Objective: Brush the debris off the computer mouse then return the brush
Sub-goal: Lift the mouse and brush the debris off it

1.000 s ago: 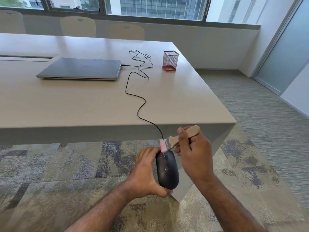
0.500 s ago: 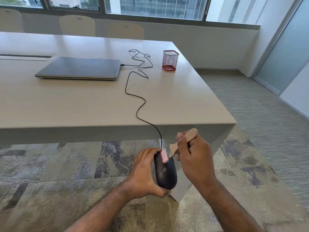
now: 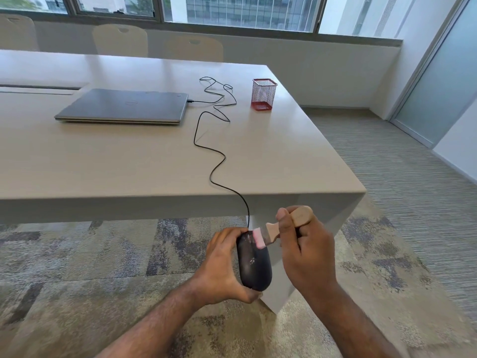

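Off the table's (image 3: pixel 154 164) near edge by its right corner, head view: left hand (image 3: pixel 222 270) wraps the black mouse (image 3: pixel 254 264) in mid-air above the carpet, cable (image 3: pixel 206 140) trailing up over the edge to the laptop (image 3: pixel 124 105). Right hand (image 3: pixel 307 251) grips the brush (image 3: pixel 273 232) handle; the pink bristles, at the cable end a second ago, now sit slightly further down the top. Pale specks, probably debris, remain mid-shell, so brushing isn't finished.
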The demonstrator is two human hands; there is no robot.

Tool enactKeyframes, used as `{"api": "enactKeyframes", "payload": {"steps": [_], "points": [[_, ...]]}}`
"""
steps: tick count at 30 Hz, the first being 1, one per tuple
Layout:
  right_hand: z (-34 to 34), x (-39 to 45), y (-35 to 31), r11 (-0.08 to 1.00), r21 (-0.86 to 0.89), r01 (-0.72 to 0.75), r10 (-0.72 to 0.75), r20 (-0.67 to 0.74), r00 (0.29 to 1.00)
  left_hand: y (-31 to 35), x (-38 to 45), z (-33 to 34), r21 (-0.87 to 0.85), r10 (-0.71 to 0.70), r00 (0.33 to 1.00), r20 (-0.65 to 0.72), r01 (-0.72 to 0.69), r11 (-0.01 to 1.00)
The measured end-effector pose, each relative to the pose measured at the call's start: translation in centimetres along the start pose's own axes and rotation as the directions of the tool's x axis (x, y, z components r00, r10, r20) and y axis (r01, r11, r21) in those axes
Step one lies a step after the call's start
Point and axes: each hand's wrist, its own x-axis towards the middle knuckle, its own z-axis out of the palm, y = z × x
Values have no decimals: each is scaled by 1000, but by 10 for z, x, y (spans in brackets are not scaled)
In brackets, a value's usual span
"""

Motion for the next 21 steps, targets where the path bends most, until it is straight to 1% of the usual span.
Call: {"api": "enactKeyframes", "payload": {"steps": [1,3,5,7,10,12,14,15,18,19,21], "points": [[-1,-2,0,999,-43,20,-19,9,1000,-1,0,0,-2,-7,1000,-3,7,1000],[0,-8,-3,995,-82,54,-47,79,996,-4,1,0,-3,-29,1000,-3,29,1000],[6,-17,-10,991,-81,109,-95,162,982,-5,2,1,-3,-45,999,5,45,999],[13,-26,-18,982,-77,170,-151,210,966,-6,5,3,48,-38,999,17,37,998],[19,-35,-24,982,-60,181,-160,253,954,-7,8,5,110,-47,998,39,42,993],[17,-34,-25,993,-5,120,-114,251,961,-7,7,4,95,-68,997,34,65,993],[11,-27,-24,997,70,44,-57,191,980,-6,4,1,26,-89,996,14,89,996],[7,-23,-22,997,77,26,-37,148,988,-5,3,0,-2,-98,995,6,98,995],[-3,-12,-16,999,-30,42,-40,71,997,-4,0,-1,-16,-104,995,-3,104,994],[-3,-12,-15,995,-76,67,-61,77,995,-4,0,0,-18,-104,995,-2,104,994],[0,-17,-15,982,-133,131,-112,140,984,-3,1,0,-25,-105,994,1,105,994]]}}
